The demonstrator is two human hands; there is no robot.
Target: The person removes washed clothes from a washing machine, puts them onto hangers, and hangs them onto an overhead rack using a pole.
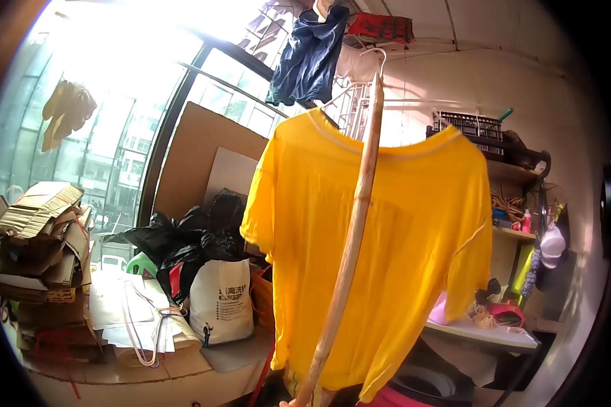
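Note:
A sliver of my right hand [285, 403] shows at the bottom edge, closed around the lower end of a long wooden pole [352, 258]. From there the pole slants up and slightly right. Its tip meets a pale clothes hanger [385, 62] just below the hook. A yellow T-shirt [400, 224] hangs on this hanger, spread wide behind the pole and filling the middle of the view. My left hand is out of view.
Dark blue clothing [310, 55] hangs overhead near the window. Stacked flattened cardboard [44, 237] stands left, with black plastic bags [197, 234] and a white sack [222, 302] beside it. Shelves [512, 173] line the right wall above a cluttered white tabletop [485, 334].

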